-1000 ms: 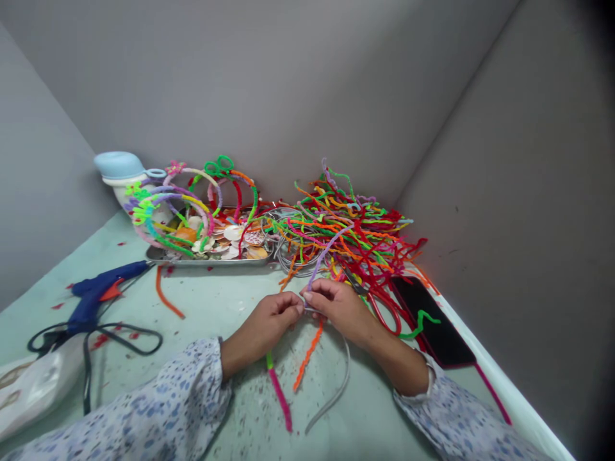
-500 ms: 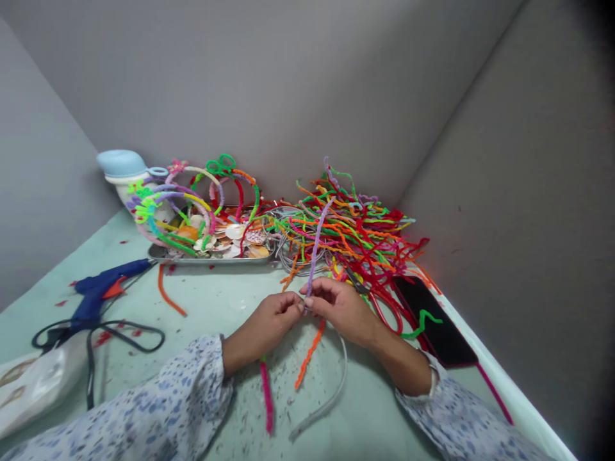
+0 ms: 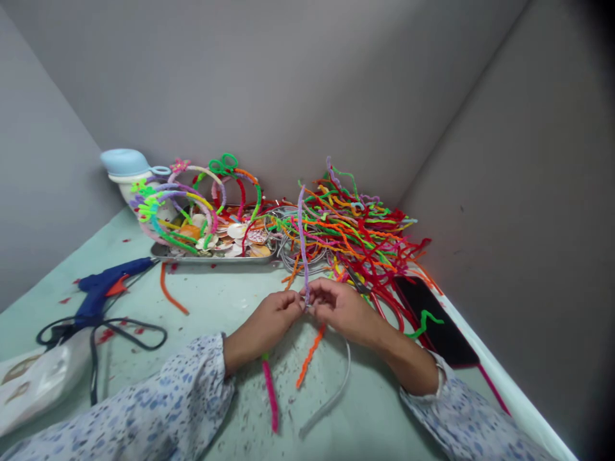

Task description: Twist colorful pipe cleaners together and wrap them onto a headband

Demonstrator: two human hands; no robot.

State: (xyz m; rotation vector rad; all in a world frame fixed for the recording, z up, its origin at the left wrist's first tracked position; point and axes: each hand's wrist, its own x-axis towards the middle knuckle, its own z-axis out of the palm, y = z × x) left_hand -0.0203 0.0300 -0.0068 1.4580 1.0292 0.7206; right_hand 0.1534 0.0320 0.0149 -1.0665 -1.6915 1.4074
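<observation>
My left hand (image 3: 269, 321) is closed in a pinch on a headband, close to my right fingertips. Below my left wrist the band's end shows wrapped in magenta and green fuzz (image 3: 270, 397). Its bare grey end (image 3: 336, 392) curves down from under my right hand. A lilac pipe cleaner (image 3: 302, 237) stands up between my fingertips, its foot at the band. My right hand (image 3: 346, 312) is closed around that foot. My fingers hide the middle of the band. An orange pipe cleaner (image 3: 310, 358) shows below the hands, between the band's two ends.
Behind lie a heap of pipe cleaners (image 3: 355, 230) and a metal tray (image 3: 216, 259) of shells with finished headbands (image 3: 206, 198). A blue glue gun (image 3: 98, 288) with cable and a plastic bag (image 3: 45, 378) are left; a phone (image 3: 446, 330) lies right. A blue-lidded bottle (image 3: 125, 163) stands at the back.
The lilac pipe cleaner's upper end has swung left, from leaning right to leaning slightly left. My right fingers have shifted a little at its foot. Both hands stay together.
</observation>
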